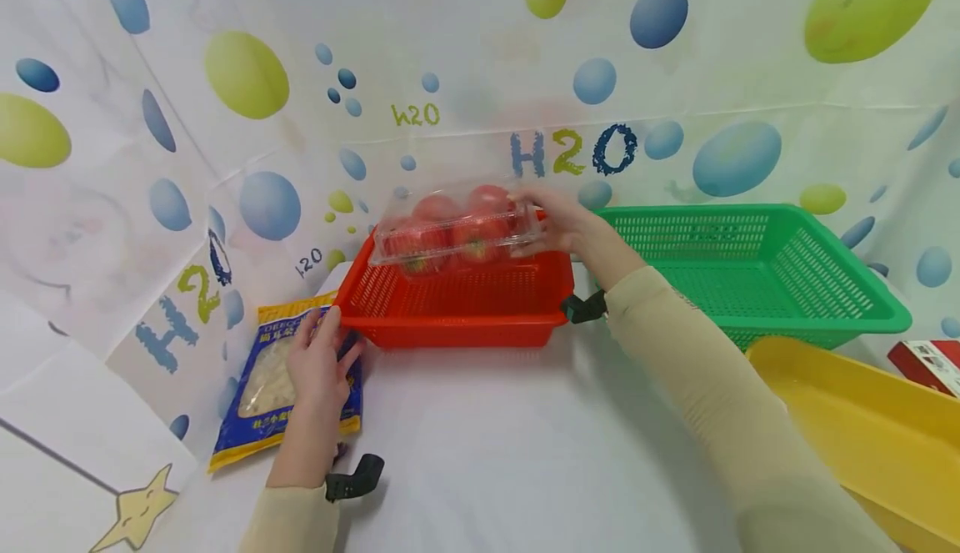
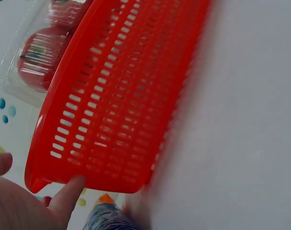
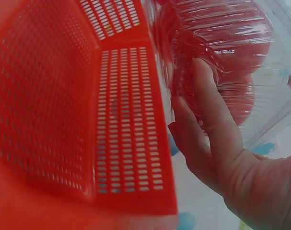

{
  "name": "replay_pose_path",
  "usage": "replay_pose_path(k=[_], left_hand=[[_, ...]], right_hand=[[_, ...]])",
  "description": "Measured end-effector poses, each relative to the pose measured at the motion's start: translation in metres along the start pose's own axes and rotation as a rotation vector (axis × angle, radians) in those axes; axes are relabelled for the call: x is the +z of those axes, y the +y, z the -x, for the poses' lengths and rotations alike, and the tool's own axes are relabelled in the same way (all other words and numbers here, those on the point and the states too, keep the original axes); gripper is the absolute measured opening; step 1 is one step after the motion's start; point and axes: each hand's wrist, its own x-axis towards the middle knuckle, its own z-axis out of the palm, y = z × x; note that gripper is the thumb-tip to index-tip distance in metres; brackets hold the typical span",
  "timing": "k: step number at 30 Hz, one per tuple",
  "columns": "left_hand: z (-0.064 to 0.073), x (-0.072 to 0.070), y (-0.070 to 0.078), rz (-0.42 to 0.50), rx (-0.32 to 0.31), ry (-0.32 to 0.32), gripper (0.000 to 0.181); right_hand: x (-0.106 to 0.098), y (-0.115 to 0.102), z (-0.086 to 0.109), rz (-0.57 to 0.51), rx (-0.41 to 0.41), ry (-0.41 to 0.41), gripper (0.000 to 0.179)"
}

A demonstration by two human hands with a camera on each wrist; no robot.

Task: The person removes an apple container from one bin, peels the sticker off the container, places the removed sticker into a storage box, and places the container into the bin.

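My right hand [image 1: 553, 221] grips the right end of a clear plastic box of red apples [image 1: 450, 232], tilted above the back of a red basket [image 1: 465, 332]. In the right wrist view, fingers [image 3: 217, 115] press along the box's ribbed plastic [image 3: 231, 38] beside the basket's perforated wall [image 3: 128, 124]. The basket stands on the white cloth. My left hand [image 1: 318, 369] is at its left front corner, fingers loosely extended. One fingertip [image 2: 73, 187] touches the basket's outer end below the rim in the left wrist view.
Beneath my left hand lies a blue and yellow bag [image 1: 262, 394] with a clear window. A green basket [image 1: 757, 286] stands to the right. Nearer on the right are a yellow tray [image 1: 870, 428] and a red and white box [image 1: 926, 365]. A patterned curtain [image 1: 465, 52] hangs behind.
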Motion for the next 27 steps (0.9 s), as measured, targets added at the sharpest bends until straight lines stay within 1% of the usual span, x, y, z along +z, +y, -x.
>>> replay_pose_path(k=[4, 7, 14, 21, 27], left_hand=[[-0.006, 0.0, 0.003, 0.026, -0.029, -0.01, 0.069], [-0.009, -0.001, 0.002, 0.023, -0.053, -0.02, 0.064], [-0.012, 0.0, -0.001, 0.031, -0.054, -0.027, 0.054], [-0.012, -0.001, -0.001, 0.035, -0.047, -0.036, 0.053], [-0.013, -0.002, -0.001, 0.007, -0.056, -0.034, 0.056]], right_hand=[[0.005, 0.007, -0.013, 0.01, 0.018, -0.02, 0.06], [0.01, 0.012, -0.022, 0.016, 0.041, -0.028, 0.063], [0.014, 0.016, -0.03, 0.025, 0.088, -0.02, 0.067], [0.016, 0.019, -0.038, 0.062, 0.132, -0.016, 0.069], [0.015, 0.026, -0.043, 0.117, 0.216, -0.026, 0.068]])
